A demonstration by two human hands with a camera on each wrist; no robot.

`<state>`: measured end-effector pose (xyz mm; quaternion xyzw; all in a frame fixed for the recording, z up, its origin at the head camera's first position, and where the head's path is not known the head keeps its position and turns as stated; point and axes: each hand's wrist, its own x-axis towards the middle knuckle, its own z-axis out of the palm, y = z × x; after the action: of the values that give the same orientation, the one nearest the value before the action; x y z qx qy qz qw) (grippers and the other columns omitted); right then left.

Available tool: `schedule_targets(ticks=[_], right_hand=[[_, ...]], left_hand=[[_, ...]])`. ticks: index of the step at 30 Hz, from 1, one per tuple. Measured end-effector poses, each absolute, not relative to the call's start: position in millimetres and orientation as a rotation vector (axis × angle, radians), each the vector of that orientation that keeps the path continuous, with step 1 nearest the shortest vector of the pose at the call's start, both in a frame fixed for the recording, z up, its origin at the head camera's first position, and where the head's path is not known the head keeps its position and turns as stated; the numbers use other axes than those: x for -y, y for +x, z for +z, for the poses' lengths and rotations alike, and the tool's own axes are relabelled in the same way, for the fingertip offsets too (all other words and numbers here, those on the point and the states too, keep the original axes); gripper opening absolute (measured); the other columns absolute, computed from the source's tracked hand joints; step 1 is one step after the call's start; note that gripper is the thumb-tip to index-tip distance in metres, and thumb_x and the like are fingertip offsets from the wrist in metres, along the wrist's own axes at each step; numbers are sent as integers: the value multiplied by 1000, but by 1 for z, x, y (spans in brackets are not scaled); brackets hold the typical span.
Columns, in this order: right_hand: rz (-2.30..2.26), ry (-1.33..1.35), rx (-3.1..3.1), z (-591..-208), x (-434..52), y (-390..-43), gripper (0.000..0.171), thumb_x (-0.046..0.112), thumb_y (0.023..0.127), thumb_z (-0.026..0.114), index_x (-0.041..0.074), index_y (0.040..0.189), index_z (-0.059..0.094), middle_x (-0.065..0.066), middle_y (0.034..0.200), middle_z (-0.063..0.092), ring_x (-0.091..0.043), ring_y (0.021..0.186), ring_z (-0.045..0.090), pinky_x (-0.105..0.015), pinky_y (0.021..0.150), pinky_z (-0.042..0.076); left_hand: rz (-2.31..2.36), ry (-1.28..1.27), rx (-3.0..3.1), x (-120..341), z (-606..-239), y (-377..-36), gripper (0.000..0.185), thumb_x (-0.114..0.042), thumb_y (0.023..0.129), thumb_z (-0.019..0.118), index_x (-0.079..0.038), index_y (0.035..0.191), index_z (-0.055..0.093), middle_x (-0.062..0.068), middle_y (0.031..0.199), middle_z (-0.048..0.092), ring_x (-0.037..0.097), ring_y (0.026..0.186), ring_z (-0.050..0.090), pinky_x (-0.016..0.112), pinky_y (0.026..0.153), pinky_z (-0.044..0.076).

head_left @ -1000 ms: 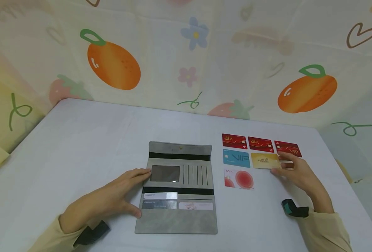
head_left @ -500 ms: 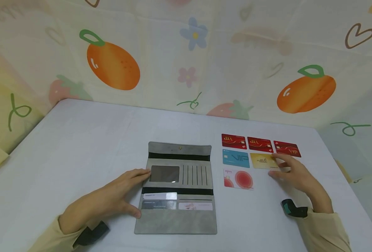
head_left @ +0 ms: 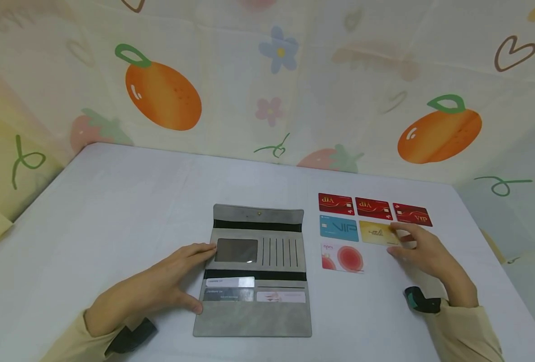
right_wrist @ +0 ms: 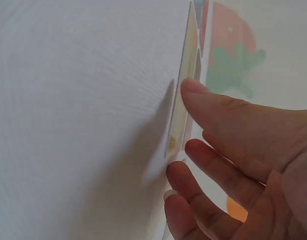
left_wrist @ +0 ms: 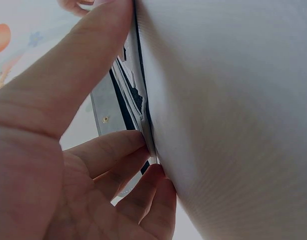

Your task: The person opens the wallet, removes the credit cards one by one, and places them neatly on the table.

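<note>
Our spread left hand (head_left: 165, 276) touches the wallet (head_left: 254, 322); right of it, our right hand (head_left: 426, 254) touches the gold card (head_left: 375, 233), pinch unclear.

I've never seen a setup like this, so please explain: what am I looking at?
There's no robot here, just a person working bare-handed. The wide picture is taken from the person's head, the two close-ups from the wrists. On the white table lies an open grey wallet with some cards inside. Beside it are three red cards, a blue card, a gold card and a white-and-pink card. The left hand touches the wallet's edge. The right hand is at the gold card; I can't tell whether it grips it.
</note>
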<state>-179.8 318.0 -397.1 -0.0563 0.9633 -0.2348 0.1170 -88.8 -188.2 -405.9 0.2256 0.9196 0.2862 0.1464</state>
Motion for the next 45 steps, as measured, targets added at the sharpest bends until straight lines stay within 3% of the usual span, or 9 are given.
schedule_targets(ticks=[9,21,28,45], right_hand=[[-747,-174,-2803,-388,-316,-178,66,30,90,73,1,143,46,-34,140,44,-52,115,52,-56,85,58],[-840,-278,-2804,-379,-300,-174,58,27,89,73,0,137,54,-30,136,52,-45,114,57,-49,85,59],[-831,-353,-2818,-371,-286,-170,55,26,89,74,2,135,56,-26,133,57,-40,113,60,-28,82,52],[-943,-563,-2772,-361,-256,-156,48,21,89,73,4,131,60,-18,126,65,-31,107,64,-22,80,53]], left_hand=[[825,654,-2652,188,-405,-88,108,-43,63,89,-1,150,39,18,155,37,43,141,36,62,109,37],[831,647,-2640,189,-405,-88,108,-44,64,88,-2,151,38,17,156,35,43,142,35,62,109,37],[823,657,-2646,189,-406,-88,108,-43,64,88,-1,150,38,17,155,36,42,142,36,61,109,37],[820,675,-2654,190,-405,-88,107,-44,65,88,0,150,38,19,155,36,43,141,36,61,109,37]])
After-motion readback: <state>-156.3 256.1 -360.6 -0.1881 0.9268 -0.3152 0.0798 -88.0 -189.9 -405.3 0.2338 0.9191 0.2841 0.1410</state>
